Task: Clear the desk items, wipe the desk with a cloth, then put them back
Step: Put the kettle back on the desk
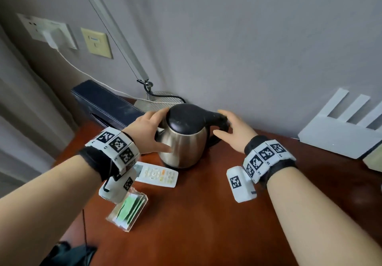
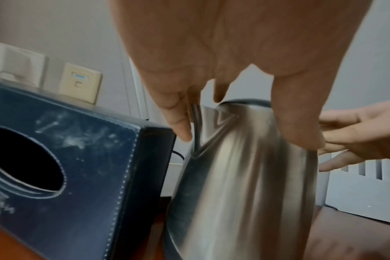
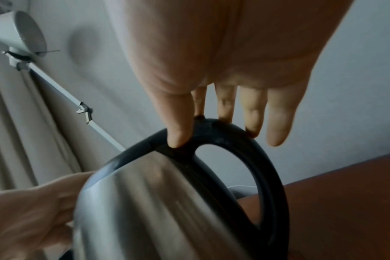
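A steel kettle (image 1: 184,141) with a black lid and handle (image 3: 268,168) stands on the red-brown desk (image 1: 206,214) near the wall. My left hand (image 1: 158,130) lies against its left side by the spout, thumb on the steel body (image 2: 245,193), fingers fairly straight. My right hand (image 1: 224,124) is at the handle with fingers extended. In the right wrist view its thumb touches the handle's top and the other fingers sit behind it. Neither hand is closed around the kettle.
A white remote (image 1: 157,173) lies just in front of the kettle. A clear holder of green packets (image 1: 129,210) sits nearer me on the left. A dark blue tissue box (image 1: 105,104) and a lamp base (image 1: 159,100) stand behind. A white router (image 1: 341,135) is at the right.
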A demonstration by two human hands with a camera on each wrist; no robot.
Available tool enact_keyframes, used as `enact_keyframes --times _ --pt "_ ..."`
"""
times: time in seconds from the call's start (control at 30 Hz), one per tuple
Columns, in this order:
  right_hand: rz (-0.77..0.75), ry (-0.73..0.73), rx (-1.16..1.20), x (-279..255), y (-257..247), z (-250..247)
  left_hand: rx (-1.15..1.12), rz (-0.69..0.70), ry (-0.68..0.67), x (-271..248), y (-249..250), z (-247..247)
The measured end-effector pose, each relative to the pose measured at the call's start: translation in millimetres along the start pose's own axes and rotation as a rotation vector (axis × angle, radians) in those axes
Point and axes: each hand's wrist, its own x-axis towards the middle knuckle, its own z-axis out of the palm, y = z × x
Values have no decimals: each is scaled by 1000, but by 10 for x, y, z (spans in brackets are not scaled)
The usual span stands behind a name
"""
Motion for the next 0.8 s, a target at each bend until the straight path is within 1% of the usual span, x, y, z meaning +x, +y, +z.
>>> enact_keyframes --times 0.1,0.2,0.37,0.47,0.6,0.7,0.8 --pt "-9 78 64 81 45 110 38 26 6 118 -16 55" --pt "8 164 75 89 72 181 109 49 19 181 37 65" --pt "50 233 49 -24 157 162 181 110 27 222 210 55" --pt "56 296 52 -190 204 78 180 134 22 205 366 70" --pt "53 355 10 -458 255 -206 144 198 57 122 630 45" --pt "59 408 -19 -735 324 -410 149 250 78 23 892 28" --pt "92 451 -16 -1049 485 -550 204 307 75 -82 1221 72"
